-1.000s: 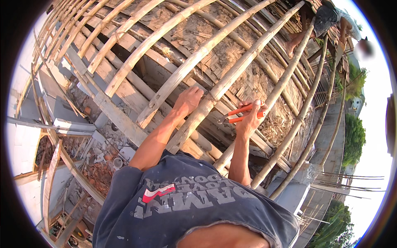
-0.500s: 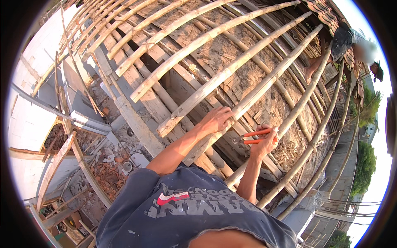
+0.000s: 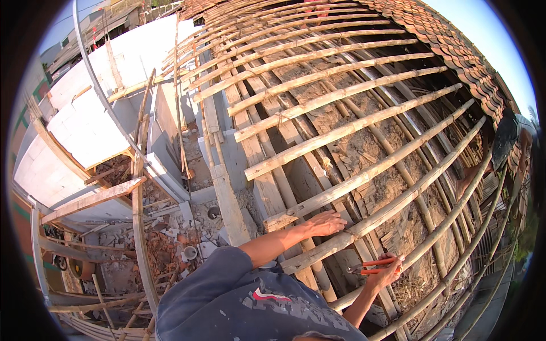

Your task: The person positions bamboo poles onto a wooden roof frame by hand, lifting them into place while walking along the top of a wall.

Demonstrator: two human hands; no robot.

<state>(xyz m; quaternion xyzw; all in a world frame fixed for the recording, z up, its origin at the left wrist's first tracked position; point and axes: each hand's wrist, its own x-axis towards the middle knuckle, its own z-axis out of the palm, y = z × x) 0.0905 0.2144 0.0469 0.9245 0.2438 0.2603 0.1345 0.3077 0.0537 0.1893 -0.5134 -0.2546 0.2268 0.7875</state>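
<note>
My right hand (image 3: 389, 273) is closed around the orange handles of a pair of pincers (image 3: 372, 265). Their metal jaws point left, over a gap between the roof poles. My left hand (image 3: 326, 223) holds nothing, its fingers stretched out to the right. It is between two wooden poles, just above the nearer pole (image 3: 372, 220) and beside the lower end of the farther pole (image 3: 318, 199). Whether its fingertips touch wood I cannot tell. The right wrist is next to another pole (image 3: 424, 244).
More round poles (image 3: 341, 94) run across the roof frame over woven, debris-covered matting (image 3: 364, 176). Clay tiles (image 3: 455, 51) line the upper right, near a partly visible person (image 3: 506, 142). Down on the left lie rubble (image 3: 165, 241), a concrete beam (image 3: 227, 204) and white walls (image 3: 102, 125).
My view has swung left and up, showing more roof. My left hand has let go of the pole and its fingers have straightened. The pincers remain in my right hand.
</note>
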